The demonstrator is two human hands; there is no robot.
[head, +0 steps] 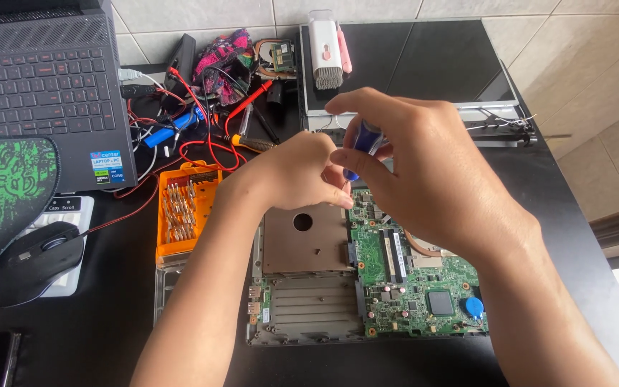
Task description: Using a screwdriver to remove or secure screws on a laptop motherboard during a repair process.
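Note:
My right hand grips a blue-handled screwdriver upright over the back edge of an opened laptop base. Beside it, my left hand pinches near the tool's lower end, fingertips close together; the tip itself is hidden behind my fingers. The base shows a green motherboard with a black chip and a round blue coin cell on the right. A bare metal bay with a round hole takes up its left half.
An orange bit case lies left of the base. Farther left are a black laptop, a green-patterned pad, a black mouse and a phone corner. Red leads, a blue tool and a patterned pouch clutter the back. A detached screen panel carries a white brush kit.

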